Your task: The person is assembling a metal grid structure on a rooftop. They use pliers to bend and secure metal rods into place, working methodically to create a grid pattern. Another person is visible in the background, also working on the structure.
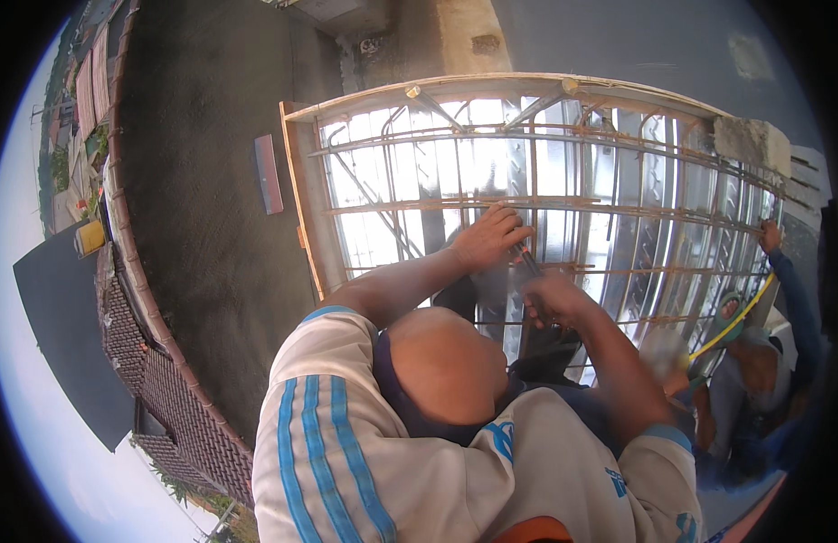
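Observation:
Steel rebar (419, 206) crosses in a grid over shiny ribbed metal decking (473, 163), inside a wooden form (297, 199). My left hand (491, 237) is at one of the long bars, its fingers bent close over it; whatever they pinch is too small to make out. Just below and to its right, my right hand (556, 299) is closed around a dark hand tool with orange marks (527, 261), which looks like pliers. The tool slants up toward my left hand. Its jaws are partly hidden by my fingers.
A co-worker's hand (770, 237) is by the bar ends at the far right, near a yellow hose-like strip (731, 317). A flat grey-and-red board (269, 174) lies on the dark concrete (211, 226) at left. A tiled roof edge (179, 348) and a concrete block (752, 145) flank the work.

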### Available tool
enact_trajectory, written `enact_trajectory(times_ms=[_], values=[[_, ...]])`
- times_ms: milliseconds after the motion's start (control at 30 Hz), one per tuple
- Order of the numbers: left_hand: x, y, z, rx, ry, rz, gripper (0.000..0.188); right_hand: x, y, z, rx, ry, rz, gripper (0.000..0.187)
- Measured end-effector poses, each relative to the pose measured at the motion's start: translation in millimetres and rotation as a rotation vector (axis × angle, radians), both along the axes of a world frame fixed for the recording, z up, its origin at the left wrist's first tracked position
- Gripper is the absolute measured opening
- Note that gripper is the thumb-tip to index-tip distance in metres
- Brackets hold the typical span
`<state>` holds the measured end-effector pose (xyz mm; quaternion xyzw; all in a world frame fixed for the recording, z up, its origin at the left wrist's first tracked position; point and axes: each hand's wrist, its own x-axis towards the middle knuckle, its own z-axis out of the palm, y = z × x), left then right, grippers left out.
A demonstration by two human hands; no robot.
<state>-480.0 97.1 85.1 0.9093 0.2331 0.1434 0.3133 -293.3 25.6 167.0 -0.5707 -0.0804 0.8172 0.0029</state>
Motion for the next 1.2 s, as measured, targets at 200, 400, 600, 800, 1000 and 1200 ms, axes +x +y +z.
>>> enact_trajectory(times_ms=[200,400,600,800,1000,1200], values=[[10,6,-2,-0.073,0.042,-0.114,0.032,-6,-7,12,-0.055,0.175,-0.290,0.027],[21,15,12,-0.187,0.117,-0.145,0.033,-34,-6,20,0.691,-0.925,0.844,0.055],[7,7,9,-0.198,-0.135,0.164,0.050,-4,6,-3,0.521,-0.327,0.623,0.035],[10,-5,17,-0.116,-0.048,0.040,0.045,-7,-18,-11,-0.093,0.393,-0.521,0.029],[18,9,8,-0.185,-0.019,-0.058,0.031,11,39,47,0.069,-0.028,0.149,0.033],[30,10,0,-0.178,0.107,-0.150,0.030,-28,7,23,0.767,-0.885,0.969,0.051]])
